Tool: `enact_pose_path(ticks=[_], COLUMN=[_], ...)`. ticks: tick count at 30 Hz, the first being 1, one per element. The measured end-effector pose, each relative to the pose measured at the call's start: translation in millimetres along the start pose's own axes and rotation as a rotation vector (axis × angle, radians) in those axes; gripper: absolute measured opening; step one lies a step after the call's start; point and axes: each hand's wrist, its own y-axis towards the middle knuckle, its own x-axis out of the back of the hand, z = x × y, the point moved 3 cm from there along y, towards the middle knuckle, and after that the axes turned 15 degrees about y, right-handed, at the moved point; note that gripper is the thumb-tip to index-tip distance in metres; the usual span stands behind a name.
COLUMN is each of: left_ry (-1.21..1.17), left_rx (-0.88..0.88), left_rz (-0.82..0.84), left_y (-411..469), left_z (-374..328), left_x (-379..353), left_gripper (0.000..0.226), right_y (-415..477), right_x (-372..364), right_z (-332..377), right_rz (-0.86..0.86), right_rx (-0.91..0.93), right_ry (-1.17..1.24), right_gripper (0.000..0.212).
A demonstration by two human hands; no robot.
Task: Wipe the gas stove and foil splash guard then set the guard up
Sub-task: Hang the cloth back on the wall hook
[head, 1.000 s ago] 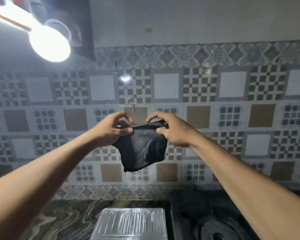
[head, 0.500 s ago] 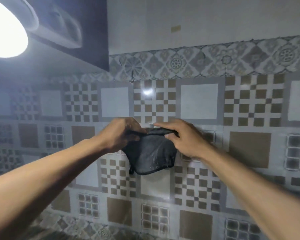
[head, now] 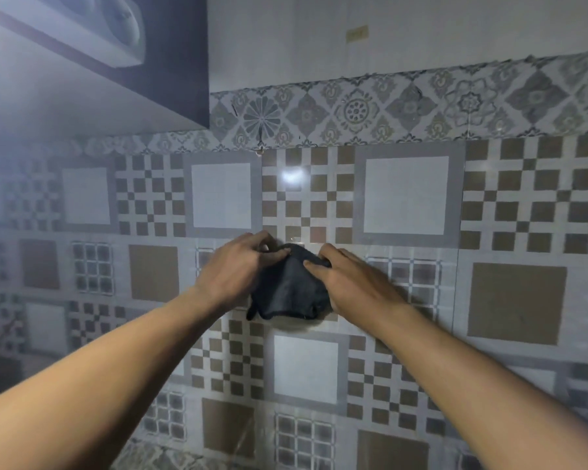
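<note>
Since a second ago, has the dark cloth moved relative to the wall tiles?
Yes. The cloth went up and toward the wall: its top edge now sits at the tile seam, by the hook spot.

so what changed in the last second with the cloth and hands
Both hands carried the dark cloth up and in against the tiled wall; the view tilted up, so the counter, foil tray, stove and lamp dropped out of frame. Unchanged: left hand and right hand pinch the cloth's top edge, which hangs below.

Hidden behind the dark grey cloth (head: 291,286): whatever holds it to the patterned tiled wall (head: 404,195). Cloth's upper corners covered by fingers; left of it, tiles blurred.
</note>
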Motion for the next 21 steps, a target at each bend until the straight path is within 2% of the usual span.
enact_pose_path(ticks=[2,5,10,15,18,21], left_ry=[-0.019,-0.043,-0.261,-0.27,-0.291,-0.258], left_rx=[0.004,-0.022,0.133,0.269,0.229,0.19], left_rz=[0.094,0.13,0.259,0.191,0.34,0.468], left_y=[-11.8,-17.5,-20.2,-42.6,-65.2,-93.1], left_z=[-6.1,-14.5,-16.7,-27.6,-41.2,-50.1], left_x=[-2.5,0.2,24.2,70.6,97.6,124.9], left_gripper=[0.042,0.034,0.037,0.042,0.037,0.055], right_y=[-13.3,-10.9,-19.3,-44.6,-64.3,-87.6], right_x=[-11.6,-10.5,0.4,29.2,47.9,60.3], right_z=[2.6,-2.7,1.6,19.9,46.1,82.6], right_rz=[0.038,-0.002,0.07,0.064,0.102,0.184], right_rx=[-0.019,-0.044,-0.118,-0.214,-0.263,-0.321], right_ry=[0.024,0.069,0.143,0.203,0.228,0.246], right_gripper=[0.05,0.048,0.046,0.049,0.052,0.055])
